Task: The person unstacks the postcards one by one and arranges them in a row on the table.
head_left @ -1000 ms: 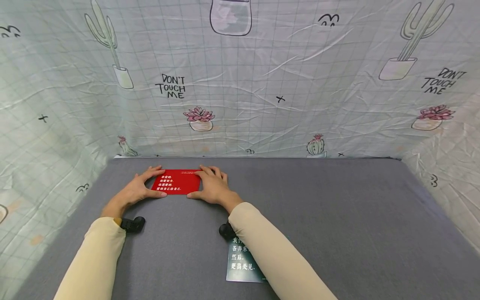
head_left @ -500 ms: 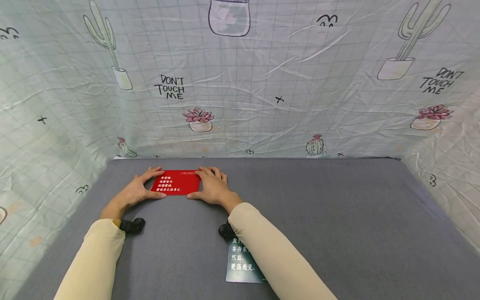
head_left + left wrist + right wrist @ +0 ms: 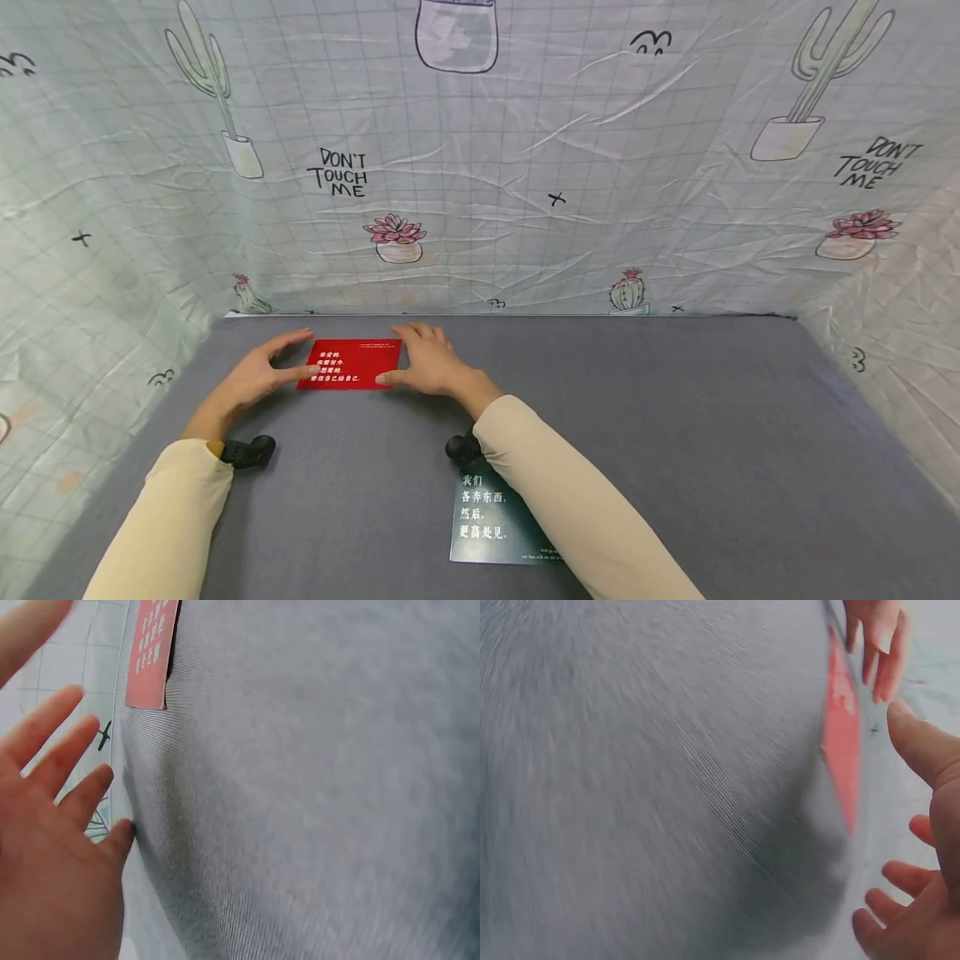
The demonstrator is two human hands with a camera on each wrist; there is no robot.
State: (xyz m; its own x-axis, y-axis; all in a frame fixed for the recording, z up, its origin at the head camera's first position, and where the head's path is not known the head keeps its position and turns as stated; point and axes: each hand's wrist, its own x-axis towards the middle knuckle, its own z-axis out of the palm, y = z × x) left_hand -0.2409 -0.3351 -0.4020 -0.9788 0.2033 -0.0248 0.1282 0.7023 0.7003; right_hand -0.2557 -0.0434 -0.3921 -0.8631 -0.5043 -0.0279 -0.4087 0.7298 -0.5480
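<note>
A red card (image 3: 360,364) with white Chinese lettering lies flat near the back of the table, left of the middle. My left hand (image 3: 247,380) is at its left side, fingers spread and thumb overlapping the lettering in the head view. In the left wrist view, grey cloth separates the spread left hand (image 3: 64,840) from the red card (image 3: 148,656). At the card's right end is my right hand (image 3: 435,362), its fingers loosely extended. The right wrist view has the right hand (image 3: 922,900) apart from the card (image 3: 843,742), holding nothing.
A dark green card (image 3: 483,529) with white Chinese lettering lies nearer the front, partly under the right sleeve (image 3: 577,500). Grey cloth covers the table (image 3: 712,433). A patterned white curtain (image 3: 495,167) closes off the back and sides.
Both hands have come off the red card's edges, the left moving leftward and the right slightly up and rightward. The red card stays in place. More of the green card shows.
</note>
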